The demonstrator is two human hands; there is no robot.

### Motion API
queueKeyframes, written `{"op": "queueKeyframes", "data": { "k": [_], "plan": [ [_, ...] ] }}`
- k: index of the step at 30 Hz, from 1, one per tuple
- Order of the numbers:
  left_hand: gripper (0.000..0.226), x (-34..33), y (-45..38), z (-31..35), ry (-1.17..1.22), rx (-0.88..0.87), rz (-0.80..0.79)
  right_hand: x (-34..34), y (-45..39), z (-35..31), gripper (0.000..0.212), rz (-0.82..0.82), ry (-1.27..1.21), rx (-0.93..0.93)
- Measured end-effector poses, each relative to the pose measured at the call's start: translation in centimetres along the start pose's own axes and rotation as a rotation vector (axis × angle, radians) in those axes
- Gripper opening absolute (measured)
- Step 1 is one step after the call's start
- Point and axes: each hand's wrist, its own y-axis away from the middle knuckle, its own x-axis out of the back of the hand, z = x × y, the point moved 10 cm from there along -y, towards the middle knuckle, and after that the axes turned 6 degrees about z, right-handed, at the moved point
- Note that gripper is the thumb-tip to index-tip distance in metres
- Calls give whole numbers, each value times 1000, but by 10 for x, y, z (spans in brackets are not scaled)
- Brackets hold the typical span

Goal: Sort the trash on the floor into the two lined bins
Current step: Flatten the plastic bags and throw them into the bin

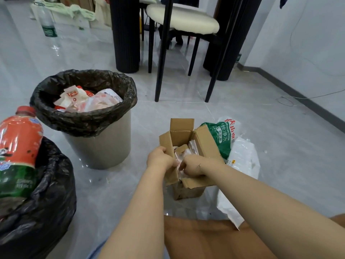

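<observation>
An open cardboard box (202,144) stands on the floor in front of me with clear plastic wrapping (192,147) inside. My left hand (159,158) grips the box's left flap. My right hand (191,165) is closed on the plastic wrapping at the box's near edge. A grey bin (104,146) lined with a black bag stands to the left and holds paper wrappers. A second black-lined bin (46,202) at the near left holds a large red and green bottle (17,152).
A green and white plastic water-pack wrap (224,135) and a clear plastic bag (240,165) lie right of the box. A chair (183,23) and black table legs (127,34) stand behind. A water bottle (47,23) stands far left. A cable (291,99) runs along the right wall.
</observation>
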Motion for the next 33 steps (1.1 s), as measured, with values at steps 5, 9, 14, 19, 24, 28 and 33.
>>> {"op": "queueKeyframes", "data": {
  "k": [5, 9, 14, 19, 24, 28, 33],
  "plan": [
    [61, 10, 2, 8, -77, -72, 80, 37, 23, 5, 28, 149, -37, 9],
    [56, 13, 12, 26, -128, -192, 133, 47, 47, 28, 28, 236, -173, -56],
    [52, 31, 33, 52, -145, -324, 322, 63, 86, 51, 30, 469, -374, -80],
    [46, 14, 65, 89, 13, -507, 266, 56, 139, 102, 25, 679, -653, -170],
    [23, -80, 93, 107, 69, -541, -191, 20, 155, 171, 28, 753, -1166, -327],
    [30, -154, 134, 107, -98, -688, -440, -21, 171, 242, 26, 845, -1321, -546],
    [44, -200, 137, 76, -559, -812, -516, -101, 166, 303, 25, 753, -1649, -902]
  ]
}}
